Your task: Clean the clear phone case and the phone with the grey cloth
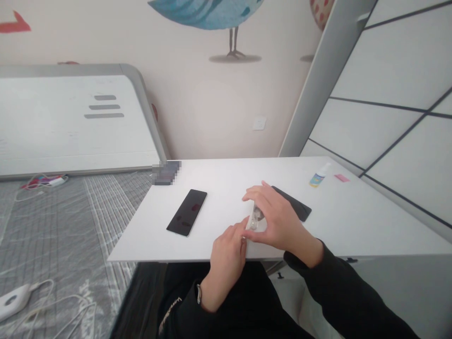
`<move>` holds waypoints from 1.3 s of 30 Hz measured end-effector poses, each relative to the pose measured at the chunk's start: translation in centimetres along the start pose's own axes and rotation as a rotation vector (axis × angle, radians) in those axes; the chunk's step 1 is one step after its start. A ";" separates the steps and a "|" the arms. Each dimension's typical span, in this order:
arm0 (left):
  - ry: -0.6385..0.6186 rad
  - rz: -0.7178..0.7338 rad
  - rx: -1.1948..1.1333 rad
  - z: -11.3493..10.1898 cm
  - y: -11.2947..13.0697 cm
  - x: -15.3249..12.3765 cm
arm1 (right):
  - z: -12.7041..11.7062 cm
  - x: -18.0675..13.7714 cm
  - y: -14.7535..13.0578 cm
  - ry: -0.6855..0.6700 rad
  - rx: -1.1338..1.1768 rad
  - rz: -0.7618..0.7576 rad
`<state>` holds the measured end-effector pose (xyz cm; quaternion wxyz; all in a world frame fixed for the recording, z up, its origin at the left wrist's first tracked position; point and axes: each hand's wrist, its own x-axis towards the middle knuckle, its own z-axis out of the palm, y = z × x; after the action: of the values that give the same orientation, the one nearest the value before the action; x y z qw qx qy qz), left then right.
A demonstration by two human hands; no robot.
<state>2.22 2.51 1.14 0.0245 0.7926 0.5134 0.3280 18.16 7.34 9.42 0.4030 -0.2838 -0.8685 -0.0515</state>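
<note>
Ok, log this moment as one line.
left hand: at small clear item | right hand: holding it | left-side black phone: on table

Cream wall (205, 103), bird mural (208, 12), 1 socket (259, 123), white headboard (63, 132), grey bedding (67, 226)

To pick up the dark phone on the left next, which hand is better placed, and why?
Probably the left hand: it is nearer the dark phone, while the right hand is farther, curled around a small clear object.

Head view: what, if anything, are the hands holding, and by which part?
The right hand holds a small, partly clear object, thumb at its near end, fingers toward its far end; the left hand is at its left edge, grip unclear.
</note>
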 end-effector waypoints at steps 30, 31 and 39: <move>-0.021 0.004 0.033 0.8 -0.2 -0.4 | 0.2 0.5 -2.2 -0.004 0.116 -0.159; -0.021 0.005 0.032 0.7 -0.2 -0.4 | 0.1 0.5 -2.2 -0.003 0.119 -0.165; -0.046 -0.014 0.023 0.6 -0.1 -0.3 | -0.6 0.8 -2.2 -0.043 0.161 -0.168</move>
<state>2.42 2.51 0.52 0.0296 0.7965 0.5221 0.3034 16.95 5.67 10.71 0.4002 -0.1779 -0.8989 -0.0091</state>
